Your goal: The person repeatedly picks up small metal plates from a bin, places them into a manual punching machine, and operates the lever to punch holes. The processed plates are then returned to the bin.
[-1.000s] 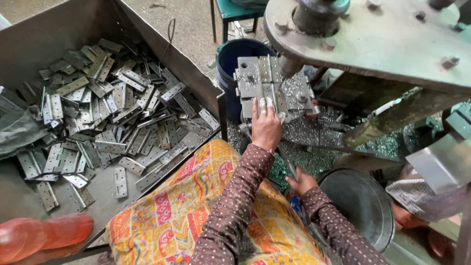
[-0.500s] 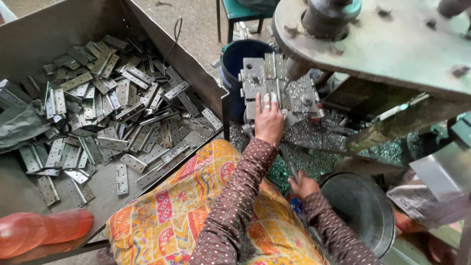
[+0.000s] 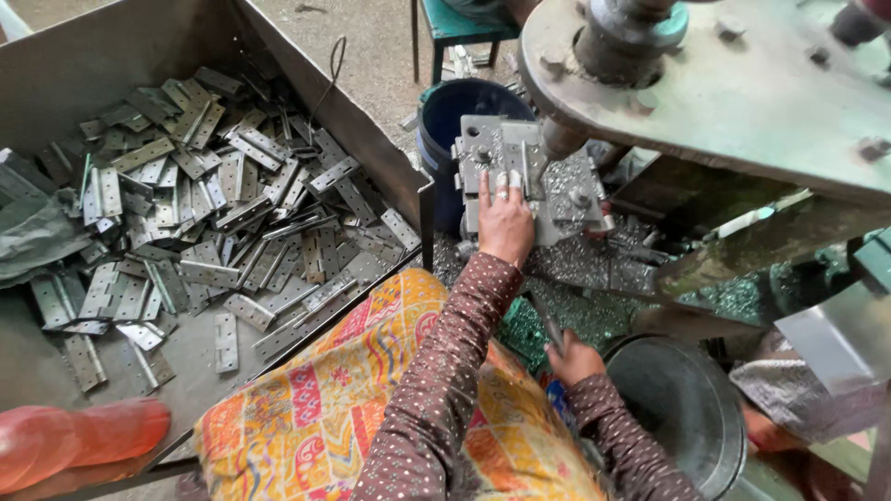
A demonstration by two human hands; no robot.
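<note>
Starting at the far left, a big sheet-metal bin (image 3: 83, 56) sits tilted on the floor, heaped with flat steel hinge plates (image 3: 200, 199), each punched with small holes and lying every which way. A crumpled grey cloth (image 3: 32, 241) slumps against the bin's left side, and something smooth and orange-red (image 3: 79, 441) pokes in at the bottom corner; I can't tell what it is.

Next along, the person's lap is covered by a bright yellow patterned cloth (image 3: 316, 417), and both arms come out of brown dotted sleeves. The left hand (image 3: 506, 223) reaches forward with fingers (image 3: 484, 186) spread flat, pressing on a hinge plate (image 3: 520, 167) that lies on the grey die block (image 3: 487, 139) of the press. That plate is right under the fingertips, just beside the vertical ram (image 3: 561, 139). Behind the die stands a dark blue bucket (image 3: 464, 107), and further back the legs of a green stool (image 3: 459, 28).

Lower and nearer, the right hand (image 3: 571, 357) is closed round a thin dark rod or handle (image 3: 548, 325), though the view is too cramped to name it surely. Metal punchings (image 3: 594, 269) litter the ground between the hands.

To the right, a round dark metal pan (image 3: 682, 417) sits beside the right wrist, and the press's heavy pale green flywheel (image 3: 742, 93) looms overhead.
</note>
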